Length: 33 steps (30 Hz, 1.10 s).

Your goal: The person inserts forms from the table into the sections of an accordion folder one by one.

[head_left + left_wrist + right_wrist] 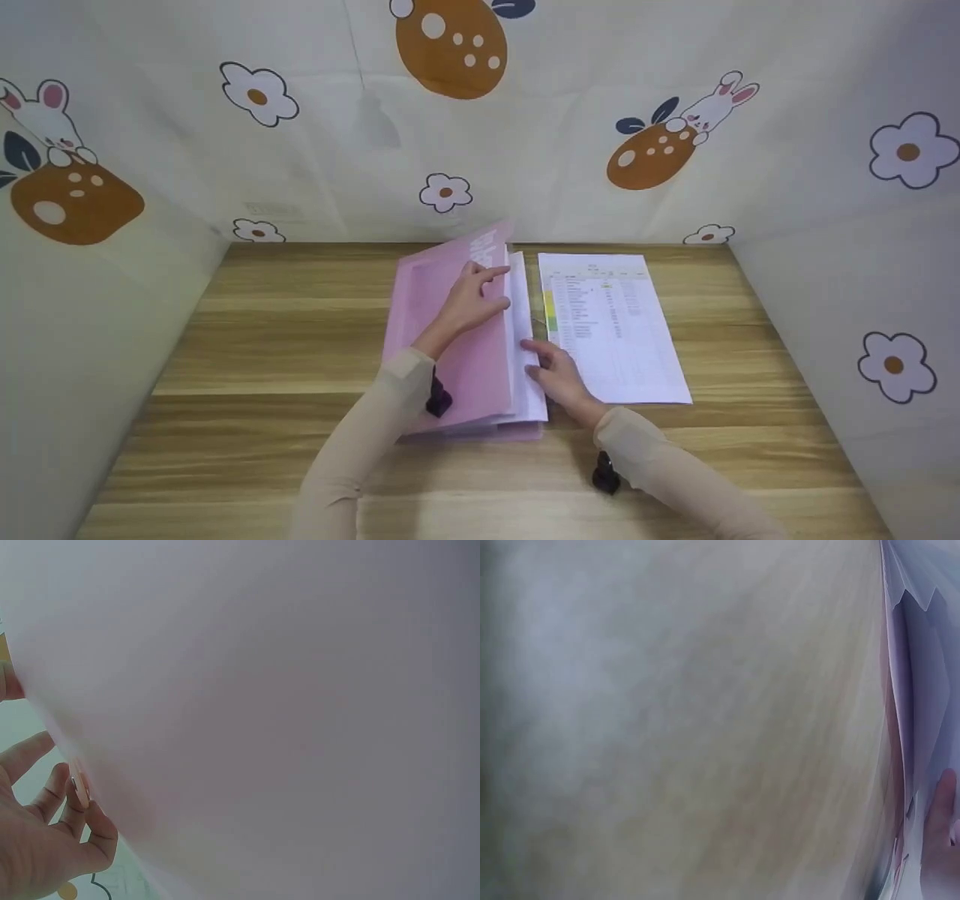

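Note:
A pink folder (pixel 427 330) lies on the table with its cover partly raised and white sheets (pixel 534 397) sticking out at its right side. My left hand (pixel 469 300) is over the cover, thumb and index tip at its right edge. In the left wrist view the cover (pixel 285 712) fills most of the frame, and bent fingers (pixel 101 840) meet its edge. My right hand (pixel 562 379) holds the outer edge of the white sheets with thumb and index finger. The right wrist view shows a finger (pixel 939 810) against the sheets (pixel 922 697).
A printed sheet with a table and coloured marks (pixel 615 337) lies flat right of the folder. Wood-grain table (pixel 285 337) extends around both. A curtain (pixel 540 150) with rabbits, flowers and orange fruit encloses the back and sides. Black wrist cameras (pixel 604 474) hang at the cuffs.

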Each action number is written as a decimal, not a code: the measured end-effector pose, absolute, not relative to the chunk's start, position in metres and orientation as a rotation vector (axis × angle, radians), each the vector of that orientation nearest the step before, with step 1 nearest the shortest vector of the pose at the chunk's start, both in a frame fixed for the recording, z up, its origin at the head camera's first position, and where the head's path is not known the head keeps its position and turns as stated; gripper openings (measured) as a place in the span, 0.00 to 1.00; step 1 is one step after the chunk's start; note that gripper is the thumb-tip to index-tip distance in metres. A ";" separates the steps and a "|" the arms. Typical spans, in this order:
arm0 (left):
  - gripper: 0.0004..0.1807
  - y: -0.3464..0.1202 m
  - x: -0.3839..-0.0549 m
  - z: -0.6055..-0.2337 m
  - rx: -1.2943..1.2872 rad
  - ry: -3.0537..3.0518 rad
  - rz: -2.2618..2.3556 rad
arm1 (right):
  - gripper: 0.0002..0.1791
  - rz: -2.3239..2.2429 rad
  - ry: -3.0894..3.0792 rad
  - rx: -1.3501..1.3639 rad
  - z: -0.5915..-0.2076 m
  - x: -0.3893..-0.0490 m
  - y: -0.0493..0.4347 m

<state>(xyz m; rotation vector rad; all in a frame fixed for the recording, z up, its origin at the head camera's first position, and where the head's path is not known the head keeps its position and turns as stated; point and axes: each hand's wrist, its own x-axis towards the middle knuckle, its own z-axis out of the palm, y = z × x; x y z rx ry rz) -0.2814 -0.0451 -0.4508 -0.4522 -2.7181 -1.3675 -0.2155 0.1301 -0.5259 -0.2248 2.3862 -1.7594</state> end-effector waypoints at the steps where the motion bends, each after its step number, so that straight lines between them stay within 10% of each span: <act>1: 0.29 -0.045 -0.281 -0.451 -0.453 -2.718 -1.365 | 0.24 -1.775 2.351 -0.231 -0.525 -0.216 0.130; 33: 0.28 -0.046 -0.282 -0.452 -0.508 -2.693 -1.344 | 0.35 -1.910 1.602 -0.125 -0.530 -0.234 0.129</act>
